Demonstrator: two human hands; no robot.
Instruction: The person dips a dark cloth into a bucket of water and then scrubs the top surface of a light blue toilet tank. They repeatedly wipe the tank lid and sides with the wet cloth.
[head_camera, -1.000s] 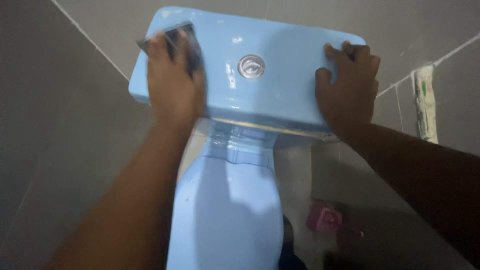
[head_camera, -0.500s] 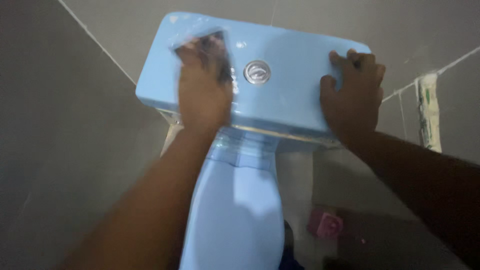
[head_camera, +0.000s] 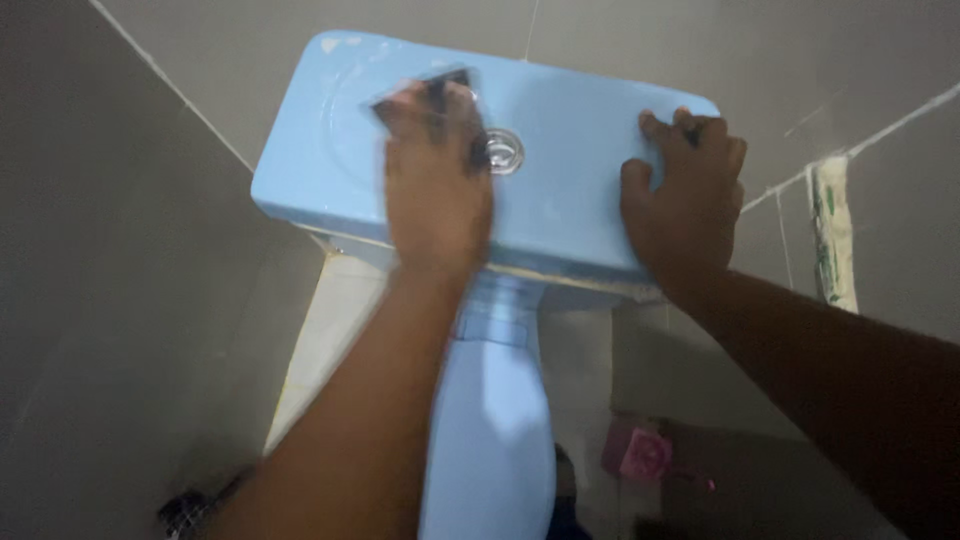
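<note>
A narrow white packet (head_camera: 832, 232) with green marks stands upright against the wall, right of the right hand (head_camera: 680, 205). No signs or screens.

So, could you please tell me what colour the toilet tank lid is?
The tank lid is light blue, with a silver flush button; the head view shows it.

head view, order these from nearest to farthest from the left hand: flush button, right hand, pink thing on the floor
1. Flush button: on the tank lid, just right of the left hand.
2. Right hand: on the lid's right end.
3. Pink thing: down on the floor, lower right.
</note>
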